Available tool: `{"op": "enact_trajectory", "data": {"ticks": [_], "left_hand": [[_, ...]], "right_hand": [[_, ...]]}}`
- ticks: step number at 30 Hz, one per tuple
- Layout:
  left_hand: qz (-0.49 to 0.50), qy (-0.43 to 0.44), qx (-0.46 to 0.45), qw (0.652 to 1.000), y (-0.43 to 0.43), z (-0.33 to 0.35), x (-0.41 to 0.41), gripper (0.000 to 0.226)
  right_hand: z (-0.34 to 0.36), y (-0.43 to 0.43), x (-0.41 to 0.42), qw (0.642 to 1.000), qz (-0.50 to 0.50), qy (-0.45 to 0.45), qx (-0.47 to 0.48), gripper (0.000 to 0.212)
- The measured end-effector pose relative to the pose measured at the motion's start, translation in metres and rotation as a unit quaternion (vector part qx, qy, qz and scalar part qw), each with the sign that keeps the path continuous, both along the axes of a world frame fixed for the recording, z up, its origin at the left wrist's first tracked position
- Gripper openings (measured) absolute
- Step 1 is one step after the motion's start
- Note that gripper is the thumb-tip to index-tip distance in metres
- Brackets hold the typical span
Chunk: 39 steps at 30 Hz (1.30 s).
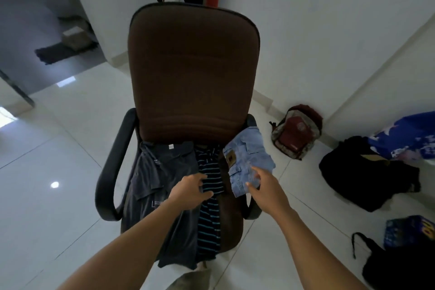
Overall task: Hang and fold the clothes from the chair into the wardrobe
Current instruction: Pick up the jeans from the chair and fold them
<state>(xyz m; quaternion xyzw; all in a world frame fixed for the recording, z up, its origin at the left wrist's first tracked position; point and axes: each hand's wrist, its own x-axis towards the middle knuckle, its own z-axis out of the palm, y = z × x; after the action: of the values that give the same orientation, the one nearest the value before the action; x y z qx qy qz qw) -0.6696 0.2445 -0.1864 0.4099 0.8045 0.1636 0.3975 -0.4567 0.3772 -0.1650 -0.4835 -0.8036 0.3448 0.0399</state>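
Striped shirt vs. left hand: the dark striped shirt (210, 226) lies down the middle of the brown chair (193, 66) seat, and the left hand (190, 192) sits at its left edge, about halfway along its length.
Left grip: fingers and thumb are curled together on a fold of the striped shirt, with the cloth pinched between them.
Denim shorts vs. right hand: the folded light-blue denim shorts (247, 155) rest on the right side of the seat by the right armrest. The right hand (264, 186) is over their near edge.
Right grip: the fingers are spread apart and hold nothing. Whether the fingertips touch the denim or hover just above it, I cannot tell.
Striped shirt axis: it runs far to near, from the backrest over the front edge of the seat, and its near end hangs down.
Grey shirt: a dark grey collared shirt (162, 172) lies on the left of the seat, touching the striped shirt. Its collar points towards the backrest and its hem hangs off the front.
Floor at right: a red and grey backpack (296, 134) leans by the wall, with a black bag (360, 176) nearer.
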Motion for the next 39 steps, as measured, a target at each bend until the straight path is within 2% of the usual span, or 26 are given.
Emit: {"op": "enact_trajectory", "data": {"ticks": [11, 19, 24, 30, 33, 39], "left_hand": [[0.053, -0.029, -0.034, 0.998, 0.072, -0.038, -0.019, 0.073], [0.168, -0.123, -0.046, 0.977, 0.106, -0.071, 0.017, 0.074], [0.276, -0.156, -0.055, 0.947, 0.127, -0.091, 0.051, 0.071], [0.409, -0.184, -0.044, 0.893, 0.156, -0.106, 0.085, 0.058], [0.444, -0.205, -0.042, 0.871, 0.161, -0.109, 0.102, 0.066], [0.517, -0.214, -0.009, 0.829, 0.161, -0.118, 0.117, 0.08]], "right_hand": [[-0.034, 0.091, -0.045, 0.997, 0.042, -0.021, -0.059, 0.054], [-0.055, 0.161, -0.079, 0.98, 0.181, -0.056, -0.056, 0.052], [-0.082, 0.225, -0.117, 0.936, 0.334, -0.098, -0.054, 0.049], [-0.115, 0.264, -0.156, 0.845, 0.507, -0.168, -0.01, 0.045], [-0.121, 0.27, -0.164, 0.811, 0.553, -0.189, -0.01, 0.046], [-0.125, 0.273, -0.174, 0.775, 0.596, -0.207, -0.028, 0.042]]}}
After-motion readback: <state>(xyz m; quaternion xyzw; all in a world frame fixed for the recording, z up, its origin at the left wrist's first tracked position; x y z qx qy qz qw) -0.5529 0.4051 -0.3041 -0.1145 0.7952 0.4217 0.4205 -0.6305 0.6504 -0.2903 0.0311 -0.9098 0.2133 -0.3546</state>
